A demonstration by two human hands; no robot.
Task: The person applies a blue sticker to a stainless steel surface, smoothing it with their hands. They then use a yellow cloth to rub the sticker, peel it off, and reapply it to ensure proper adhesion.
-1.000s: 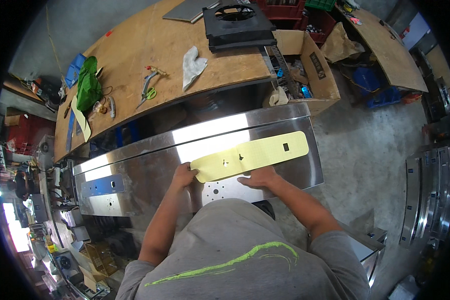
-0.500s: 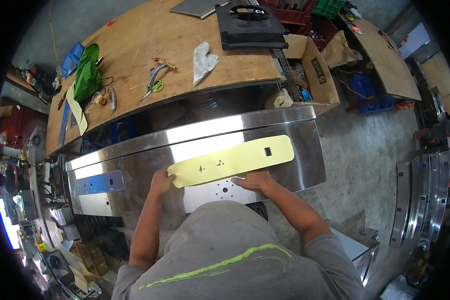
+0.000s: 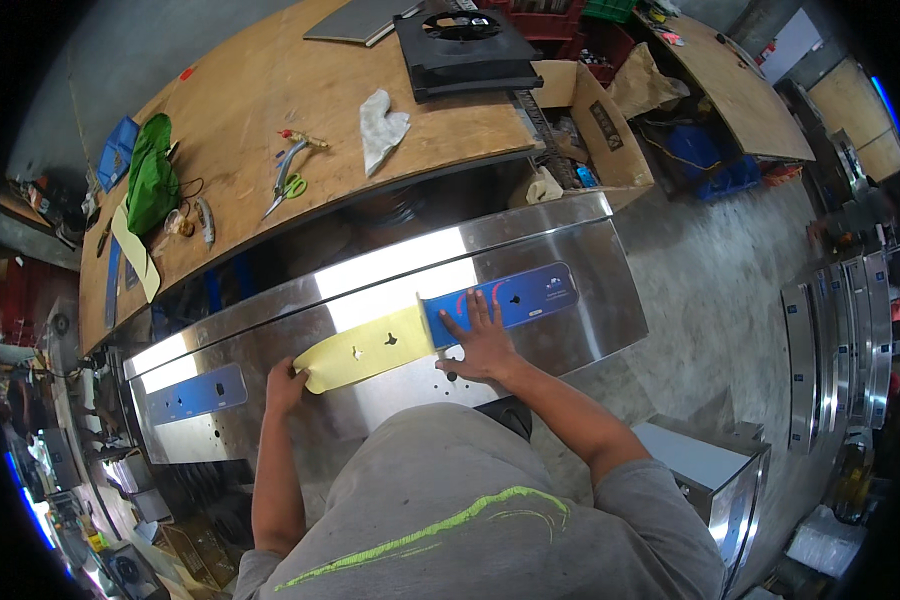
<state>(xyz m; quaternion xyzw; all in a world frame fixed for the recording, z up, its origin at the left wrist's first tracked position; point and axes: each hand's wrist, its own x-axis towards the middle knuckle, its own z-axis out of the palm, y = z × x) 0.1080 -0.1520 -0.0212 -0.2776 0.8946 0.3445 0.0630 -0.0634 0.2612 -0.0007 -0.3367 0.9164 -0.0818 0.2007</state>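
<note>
A long label lies across the brushed-metal panel (image 3: pixel 600 310) in front of me. Its left part is a yellow sheet (image 3: pixel 355 350) with small cutouts, and its right part is a blue label (image 3: pixel 545 292) with red arcs and a small hole. Yellow meets blue at a raised edge. My left hand (image 3: pixel 285 385) pinches the yellow sheet's left end. My right hand (image 3: pixel 485 345) rests with fingers spread on the blue part, close to that edge. Another blue label (image 3: pixel 198 393) sits on the panel's left end.
Beyond the panel stands a wooden table (image 3: pixel 240 90) with green-handled scissors (image 3: pixel 292 187), a white cloth (image 3: pixel 380 130), a green bag (image 3: pixel 152 172) and a black fan-like unit (image 3: pixel 465 50). An open cardboard box (image 3: pixel 610 150) is at its right. Metal panels (image 3: pixel 835 345) stand at far right.
The right part of the strip, yellow before, now shows blue. My right hand has moved from the strip's lower edge onto the blue. My left hand still holds the yellow end.
</note>
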